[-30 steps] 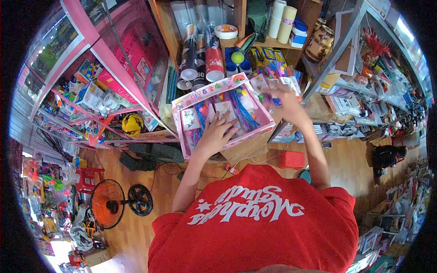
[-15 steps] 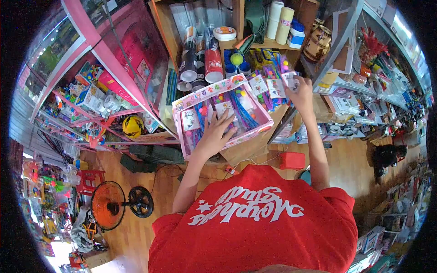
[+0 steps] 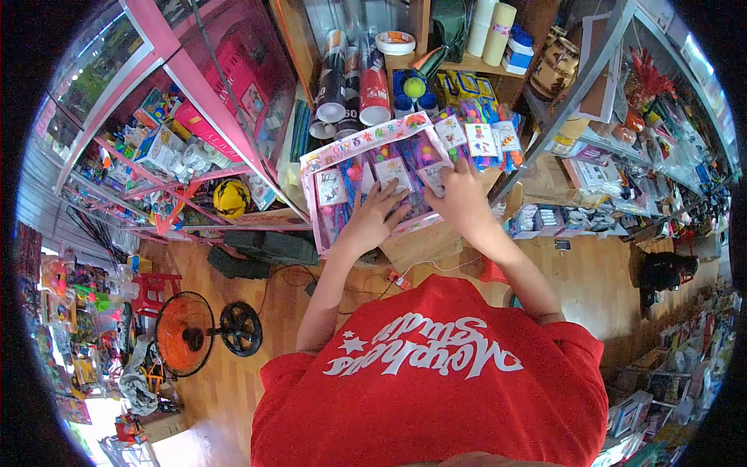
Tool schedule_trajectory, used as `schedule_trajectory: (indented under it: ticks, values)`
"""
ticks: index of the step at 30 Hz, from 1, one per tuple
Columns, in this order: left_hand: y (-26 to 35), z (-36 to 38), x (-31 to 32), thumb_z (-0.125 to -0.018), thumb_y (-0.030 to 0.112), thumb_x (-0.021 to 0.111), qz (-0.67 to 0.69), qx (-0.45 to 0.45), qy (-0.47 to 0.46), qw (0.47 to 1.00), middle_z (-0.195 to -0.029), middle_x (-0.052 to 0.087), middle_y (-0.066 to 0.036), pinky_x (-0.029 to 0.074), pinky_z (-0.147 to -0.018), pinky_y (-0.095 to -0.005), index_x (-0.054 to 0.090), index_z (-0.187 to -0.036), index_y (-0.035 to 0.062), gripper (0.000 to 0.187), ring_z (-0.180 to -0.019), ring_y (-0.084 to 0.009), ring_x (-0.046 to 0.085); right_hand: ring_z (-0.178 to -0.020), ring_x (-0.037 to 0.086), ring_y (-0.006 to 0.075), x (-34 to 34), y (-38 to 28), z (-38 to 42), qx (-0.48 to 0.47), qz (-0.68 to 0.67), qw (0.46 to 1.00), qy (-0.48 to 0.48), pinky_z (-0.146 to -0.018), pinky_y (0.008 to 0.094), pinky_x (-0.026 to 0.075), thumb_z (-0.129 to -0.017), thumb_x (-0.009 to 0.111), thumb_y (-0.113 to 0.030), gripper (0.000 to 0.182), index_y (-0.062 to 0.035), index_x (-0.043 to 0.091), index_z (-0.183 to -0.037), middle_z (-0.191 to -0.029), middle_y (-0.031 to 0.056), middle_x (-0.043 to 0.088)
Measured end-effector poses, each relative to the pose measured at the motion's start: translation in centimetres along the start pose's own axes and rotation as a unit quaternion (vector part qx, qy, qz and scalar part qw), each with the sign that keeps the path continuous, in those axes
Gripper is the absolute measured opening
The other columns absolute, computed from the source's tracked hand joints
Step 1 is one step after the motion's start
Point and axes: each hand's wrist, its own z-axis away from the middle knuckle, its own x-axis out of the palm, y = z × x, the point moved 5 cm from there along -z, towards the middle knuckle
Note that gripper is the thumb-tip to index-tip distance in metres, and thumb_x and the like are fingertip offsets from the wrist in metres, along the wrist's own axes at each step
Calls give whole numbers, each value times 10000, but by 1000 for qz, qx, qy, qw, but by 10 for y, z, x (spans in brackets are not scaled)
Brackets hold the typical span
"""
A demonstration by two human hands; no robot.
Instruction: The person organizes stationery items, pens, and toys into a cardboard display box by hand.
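A pink-and-white display box lies tilted on the counter, holding clear craft packs with coloured stems, pompoms and white picture cards. Over its front middle rests my left hand, fingers spread on the middle craft pack. My right hand is at the box's right end, its fingers closed on the edge of another craft pack; the thumb is partly hidden. At the left end is a further pack with a white card. More craft packs lie just right of the box.
Behind the box stand dark tubes, a red tube, a tape roll and a tennis ball. Pink-framed shelving rises at left, a grey metal frame at right. An orange fan stands on the floor.
My right hand has moved left from the loose packs to the box's right end, where a pack is now under its fingers. My left hand stays on the box.
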Motion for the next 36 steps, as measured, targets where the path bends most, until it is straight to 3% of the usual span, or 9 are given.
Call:
schedule_trajectory:
  ticks: [2, 11, 15, 16, 19, 21, 25, 29, 36]
  values:
    - [-1, -2, 1, -964, 402, 406, -19, 4, -8, 1000, -1495, 283, -105, 121, -1106, -558, 425, -1382, 181, 473, -1371, -395, 226, -1003, 516, 381, 13, -6, -7, 13, 22, 1000, 0, -836, 469, 452, -719, 699, -273, 353, 58, 649, -830, -1013, 235, 530]
    - [-7, -4, 7, -949, 406, 424, -4, 1, 5, 1000, -1490, 290, -109, 122, -1104, -575, 448, -1362, 153, 485, -1363, -395, 240, -1033, 477, 381, 34, -4, -16, -26, 96, 995, -15, -824, 503, 419, -767, 672, -436, 467, -16, 675, -972, -1083, 167, 520]
    - [-6, -2, 5, -944, 412, 431, 17, 9, 21, 1000, -1481, 308, -117, 113, -1101, -583, 469, -1347, 142, 487, -1357, -398, 253, -954, 525, 406, -3, 32, -32, 27, 32, 997, 65, -763, 519, 452, -801, 642, -437, 445, -41, 669, -1001, -1056, 204, 529]
    - [-7, -2, 5, -946, 415, 428, 19, 9, 24, 999, -1480, 309, -118, 113, -1100, -583, 469, -1347, 142, 487, -1356, -399, 254, -927, 535, 412, -4, 52, -39, 39, 58, 993, 90, -761, 525, 451, -803, 642, -426, 467, -52, 632, -1083, -1053, 210, 529]
    - [-6, -2, 7, -957, 423, 408, 19, 5, 16, 1000, -1488, 292, -112, 98, -1103, -577, 456, -1359, 159, 483, -1368, -393, 223, -1006, 519, 425, 12, 115, -52, 109, 77, 985, 106, -809, 542, 442, -785, 660, -434, 574, -63, 552, -1209, -1098, 221, 521]
    - [-4, -2, 6, -973, 426, 380, 15, -3, -8, 1000, -1509, 254, -98, 70, -1111, -564, 427, -1381, 190, 474, -1398, -377, 155, -1070, 494, 434, 27, 127, -50, 144, 133, 978, 75, -848, 556, 426, -771, 677, -431, 647, -48, 498, -1260, -1139, 226, 504]
    - [-6, -2, 7, -968, 421, 391, 22, 11, 2, 1000, -1499, 272, -107, 79, -1108, -566, 440, -1372, 177, 474, -1387, -382, 182, -1166, 443, 446, 43, 134, -52, 179, 186, 965, 41, -907, 583, 393, -756, 694, -422, 726, -3, 450, -1296, -1200, 237, 468]
    - [-5, 0, 6, -959, 405, 417, 22, 18, 24, 999, -1481, 306, -122, 101, -1102, -577, 467, -1352, 152, 470, -1366, -396, 236, -1099, 498, 406, 36, 129, -58, 197, 146, 965, 93, -856, 541, 437, -772, 685, -365, 574, 35, 523, -1150, -1129, 216, 502]
    - [-3, 1, 6, -963, 406, 404, 28, 8, 23, 999, -1485, 300, -117, 97, -1102, -576, 465, -1353, 161, 465, -1373, -394, 219, -771, 604, 425, 24, 150, -66, 140, 6, 969, 201, -707, 488, 492, -764, 646, -87, 177, 26, 589, -888, -832, 247, 609]
